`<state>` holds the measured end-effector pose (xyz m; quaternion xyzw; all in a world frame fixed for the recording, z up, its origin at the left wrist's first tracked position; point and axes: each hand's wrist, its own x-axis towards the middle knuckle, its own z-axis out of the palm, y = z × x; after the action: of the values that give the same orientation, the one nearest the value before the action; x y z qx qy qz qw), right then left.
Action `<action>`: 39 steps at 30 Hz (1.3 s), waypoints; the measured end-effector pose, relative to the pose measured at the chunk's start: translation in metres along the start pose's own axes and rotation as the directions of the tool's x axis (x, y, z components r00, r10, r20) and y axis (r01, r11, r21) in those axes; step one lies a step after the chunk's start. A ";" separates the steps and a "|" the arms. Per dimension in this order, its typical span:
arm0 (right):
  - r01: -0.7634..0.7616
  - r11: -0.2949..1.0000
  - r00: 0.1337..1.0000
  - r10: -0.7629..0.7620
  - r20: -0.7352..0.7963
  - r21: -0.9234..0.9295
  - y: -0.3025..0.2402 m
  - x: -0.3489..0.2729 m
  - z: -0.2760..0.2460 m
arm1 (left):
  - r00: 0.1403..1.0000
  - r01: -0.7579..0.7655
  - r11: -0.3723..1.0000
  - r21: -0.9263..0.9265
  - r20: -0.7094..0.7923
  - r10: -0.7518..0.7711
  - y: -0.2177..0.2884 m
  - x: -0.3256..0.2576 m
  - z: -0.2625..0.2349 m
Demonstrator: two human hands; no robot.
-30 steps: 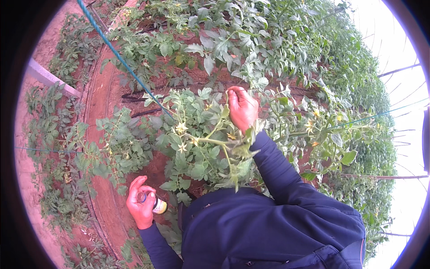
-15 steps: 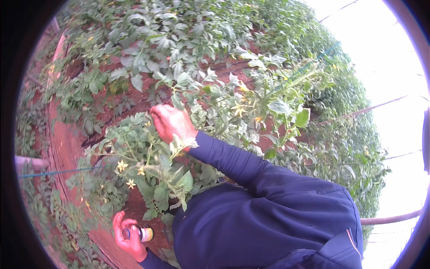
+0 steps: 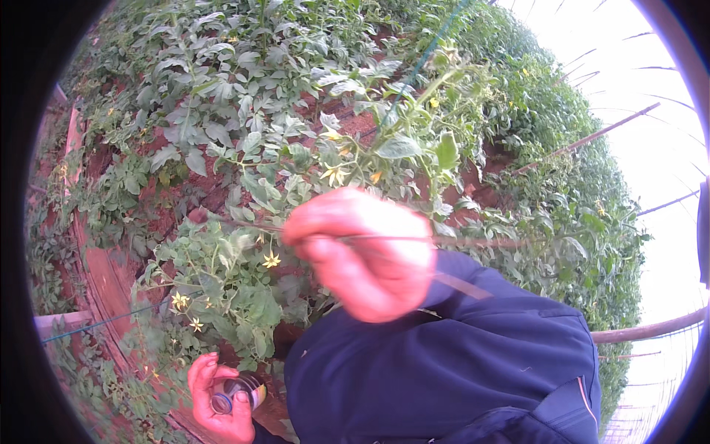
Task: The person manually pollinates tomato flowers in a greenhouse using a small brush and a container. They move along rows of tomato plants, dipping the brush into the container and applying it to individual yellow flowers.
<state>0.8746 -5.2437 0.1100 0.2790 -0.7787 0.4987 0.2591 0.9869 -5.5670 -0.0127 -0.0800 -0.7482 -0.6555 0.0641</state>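
Leafy green plants (image 3: pixel 244 148) with small yellow flowers grow from red soil (image 3: pixel 103 274) all around. The right hand (image 3: pixel 362 251), blurry, is pinched on a thin stem (image 3: pixel 473 241) up close. Low down, the left hand (image 3: pixel 218 399) is wrapped around a small round can (image 3: pixel 237 392)

The right hand (image 3: pixel 360 253) is hovering close under the camera, blurred, with the fingers curling inward and the dark blue sleeve (image 3: pixel 473 325) running down to the right. The left hand (image 3: pixel 220 399) is staying low at the bottom edge, fingers wrapping closed, palm turned upward.
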 end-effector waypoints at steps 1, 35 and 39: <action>-0.087 0.993 0.996 0.086 0.017 0.083 -0.011 -0.001 -0.015 | 0.999 -0.008 1.000 -0.014 0.035 0.008 0.011 0.009 0.008; 0.142 0.953 0.809 0.044 -0.587 0.267 0.031 -0.005 -0.166 | 0.796 -0.340 0.940 -0.002 0.531 0.289 0.047 0.194 0.213; 0.084 0.959 0.839 0.078 -0.538 0.271 0.033 -0.008 -0.171 | 0.787 -0.313 0.947 -0.077 0.537 0.303 0.048 0.192 0.210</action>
<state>0.8784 -5.0732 0.1464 0.1615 -0.5929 0.6632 0.4273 0.8101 -5.3462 0.0449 -0.3822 -0.7178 -0.5804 -0.0435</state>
